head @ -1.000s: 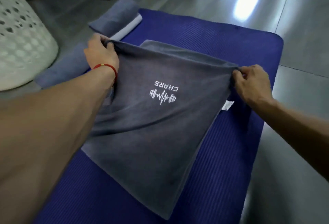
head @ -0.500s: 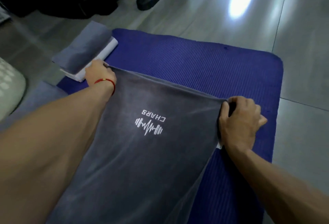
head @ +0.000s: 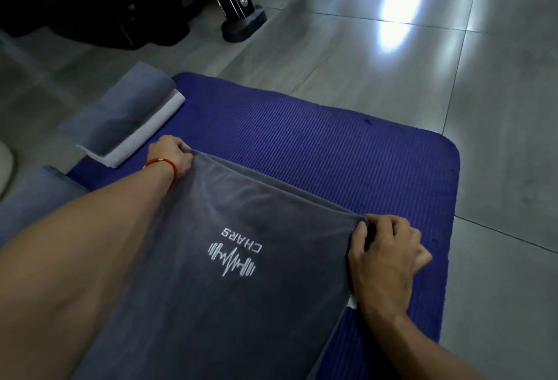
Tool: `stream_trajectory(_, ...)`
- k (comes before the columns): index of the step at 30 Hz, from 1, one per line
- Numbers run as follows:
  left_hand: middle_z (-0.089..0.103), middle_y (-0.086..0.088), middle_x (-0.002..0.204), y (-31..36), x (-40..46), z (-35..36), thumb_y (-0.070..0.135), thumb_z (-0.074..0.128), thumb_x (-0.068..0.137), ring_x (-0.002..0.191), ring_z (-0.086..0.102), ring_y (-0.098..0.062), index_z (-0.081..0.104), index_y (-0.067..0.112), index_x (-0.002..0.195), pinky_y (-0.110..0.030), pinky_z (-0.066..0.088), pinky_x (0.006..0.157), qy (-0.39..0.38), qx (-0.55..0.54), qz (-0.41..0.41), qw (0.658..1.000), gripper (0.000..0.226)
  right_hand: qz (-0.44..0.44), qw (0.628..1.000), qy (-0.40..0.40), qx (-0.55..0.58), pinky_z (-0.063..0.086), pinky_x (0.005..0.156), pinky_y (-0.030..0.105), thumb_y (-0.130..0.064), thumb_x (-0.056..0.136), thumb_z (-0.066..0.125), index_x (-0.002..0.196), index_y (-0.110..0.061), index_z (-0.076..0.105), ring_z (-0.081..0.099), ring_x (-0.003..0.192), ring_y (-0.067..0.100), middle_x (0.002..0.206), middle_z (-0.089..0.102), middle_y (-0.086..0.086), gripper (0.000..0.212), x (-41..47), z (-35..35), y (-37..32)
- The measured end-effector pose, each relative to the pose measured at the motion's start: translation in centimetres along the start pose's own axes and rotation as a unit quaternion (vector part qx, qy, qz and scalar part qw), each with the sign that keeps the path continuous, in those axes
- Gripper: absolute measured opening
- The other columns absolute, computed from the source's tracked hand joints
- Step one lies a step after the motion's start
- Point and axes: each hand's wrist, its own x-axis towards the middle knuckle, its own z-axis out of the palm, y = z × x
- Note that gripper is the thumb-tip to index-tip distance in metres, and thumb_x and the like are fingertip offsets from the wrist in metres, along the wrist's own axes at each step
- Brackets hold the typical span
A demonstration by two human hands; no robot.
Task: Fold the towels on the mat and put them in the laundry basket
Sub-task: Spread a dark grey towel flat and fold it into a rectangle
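A dark grey towel (head: 241, 304) with a white "CHARS" logo lies doubled over on the blue mat (head: 317, 150). My left hand (head: 172, 156), with a red string at the wrist, grips its far left corner. My right hand (head: 386, 256) pinches its far right corner, fingers curled over the edge. Both corners are low, close to the mat. A small white label (head: 351, 302) peeks out under my right wrist. A sliver of the white laundry basket (head: 6, 168) shows at the left edge.
A folded grey and white towel (head: 126, 120) lies at the mat's far left corner. Another grey towel (head: 33, 201) lies on the floor at the left. A black stand foot (head: 244, 22) and dark equipment sit on the grey tiles beyond the mat.
Both hands have brought the towel's far edge down towards me and onto the mat. The view has tilted, so the basket has slid almost out of sight at the left.
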Motion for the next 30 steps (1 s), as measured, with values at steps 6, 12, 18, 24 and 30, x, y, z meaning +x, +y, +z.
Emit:
stream_trajectory(6,0.072,-0.008,0.104,0.3,-3.9,-2.7,0.013,0.064,0.094,0.104,0.065,-0.028,0.075,0.01,0.101,-0.034,0.046,0.089,0.05,-0.016,0.066,0.996,0.013,0.001,1.0,-0.016,0.002,0.031,0.091,0.038,-0.031,0.097,0.059,0.098,-0.023,0.058,0.044,0.097,0.016,0.1,0.051,-0.003,0.008,0.0,-0.2,-0.3)
stream_trajectory(12,0.069,-0.005,0.094,-2.0,-11.7,-9.6,0.013,0.067,0.094,0.091,0.062,-0.021,0.075,0.013,0.101,-0.033,0.046,0.082,0.08,-0.039,0.144,0.986,0.01,-0.017,0.999,-0.034,-0.008,0.033,0.092,0.042,-0.032,0.101,0.049,0.099,-0.024,0.054,0.045,0.098,0.018,0.101,0.053,-0.003,0.01,0.0,-0.4,-0.7)
stream_trajectory(18,0.074,-0.011,0.087,-7.9,-20.3,-15.6,0.008,0.072,0.091,0.083,0.071,-0.027,0.077,0.016,0.094,-0.036,0.059,0.083,0.056,-0.116,0.15,0.98,0.01,0.044,0.988,-0.09,0.121,0.036,0.102,0.049,-0.018,0.1,0.054,0.102,-0.023,0.065,0.052,0.113,0.029,0.105,0.064,0.0,0.012,-0.1,-3.0,-0.6)
stream_trajectory(24,0.073,-0.011,0.085,-12.7,-27.5,-19.6,0.005,0.07,0.093,0.056,0.06,0.008,0.076,0.014,0.096,-0.007,0.047,0.057,0.11,-0.132,0.126,0.977,0.011,-0.045,0.977,-0.095,0.184,0.052,0.089,0.042,-0.019,0.105,0.053,0.111,-0.016,0.067,0.057,0.106,0.026,0.109,0.057,0.001,0.016,-4.9,-8.9,-2.6)
stream_trajectory(30,0.076,-0.009,0.088,-19.1,-33.3,-28.6,0.012,0.072,0.091,0.08,0.071,-0.024,0.078,0.018,0.095,-0.037,0.063,0.079,0.206,-0.206,0.056,0.955,0.009,-0.19,0.929,-0.148,0.28,0.047,0.065,0.021,-0.018,0.102,0.056,0.095,-0.024,0.064,0.06,0.067,0.004,0.081,0.066,-0.009,0.013,-3.9,-18.2,-11.7)
